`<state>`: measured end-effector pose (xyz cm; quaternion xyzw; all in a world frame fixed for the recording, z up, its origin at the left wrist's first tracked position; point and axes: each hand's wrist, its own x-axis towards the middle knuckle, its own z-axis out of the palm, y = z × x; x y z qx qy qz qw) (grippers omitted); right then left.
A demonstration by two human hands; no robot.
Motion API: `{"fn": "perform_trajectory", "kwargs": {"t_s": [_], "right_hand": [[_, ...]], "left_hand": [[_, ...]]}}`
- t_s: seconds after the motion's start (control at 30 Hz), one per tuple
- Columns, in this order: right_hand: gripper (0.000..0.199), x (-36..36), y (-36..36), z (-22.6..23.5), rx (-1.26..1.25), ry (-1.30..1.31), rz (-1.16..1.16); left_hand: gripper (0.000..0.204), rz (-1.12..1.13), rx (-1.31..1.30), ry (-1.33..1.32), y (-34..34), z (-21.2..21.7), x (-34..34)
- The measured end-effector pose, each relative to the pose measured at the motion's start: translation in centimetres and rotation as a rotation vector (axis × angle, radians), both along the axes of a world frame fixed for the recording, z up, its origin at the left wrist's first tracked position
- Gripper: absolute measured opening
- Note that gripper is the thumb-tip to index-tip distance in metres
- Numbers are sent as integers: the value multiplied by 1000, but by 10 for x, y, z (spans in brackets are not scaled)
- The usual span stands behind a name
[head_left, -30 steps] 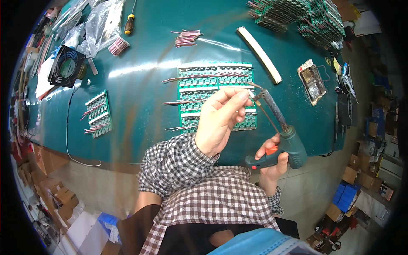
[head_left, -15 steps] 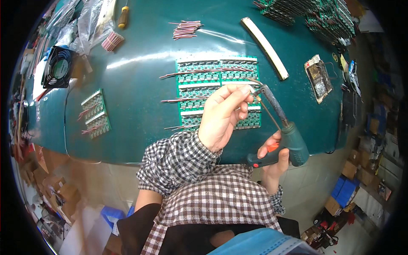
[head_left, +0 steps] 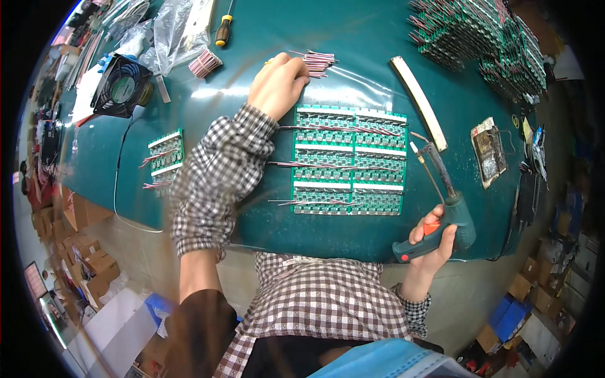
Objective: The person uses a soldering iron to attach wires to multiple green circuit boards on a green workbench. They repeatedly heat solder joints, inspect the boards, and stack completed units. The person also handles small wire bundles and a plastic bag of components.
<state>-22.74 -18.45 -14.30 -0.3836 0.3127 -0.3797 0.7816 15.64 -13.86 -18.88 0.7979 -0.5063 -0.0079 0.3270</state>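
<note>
- One right hand, nearest the person, wraps the handle of the solder gun, fingers curled by the orange trigger.
- The solder gun is at the table's front right. Its barrel, the long axis, points away from the person and slightly left, a thin tube beside it; the handle runs off left. It looks stiff and probably weighs most in the body, so the handle is the place to grip; the metal end may be hot.
- Green boards lie flat in a block left of the barrel. White strips and laid wires run left to right across them, some ends poking past the left edge. They look thin, rigid and fragile, best taken by the rims.
- Beyond them, the left hand reaches palm down, fingers bent beside the loose wires. Whether it pinches one cannot be made out.
- The loose wires lie roughly left to right in a pile. They look light and bendy; a single one should lift easily by its end.
- A pale bar slants to their right; a board stack stands at the far right.
</note>
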Motion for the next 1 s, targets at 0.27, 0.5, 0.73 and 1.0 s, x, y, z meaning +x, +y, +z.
{"fn": "perform_trajectory", "kwargs": {"t_s": [0.27, 0.5, 0.73, 1.0], "right_hand": [[49, -9, -3, 4, 17, -9, -83], [49, -16, 3, 3, -21, 6, -111], [48, -24, 7, -1, -51, -16, -110], [49, -51, 12, -2, -100, 7, -96]], "left_hand": [[11, -78, 60, 35, -13, 2, 6], [11, -172, 105, -106, -15, 2, 14], [11, -261, 86, -285, -14, 5, 20], [12, -294, -73, 200, 29, 41, -67]]}}
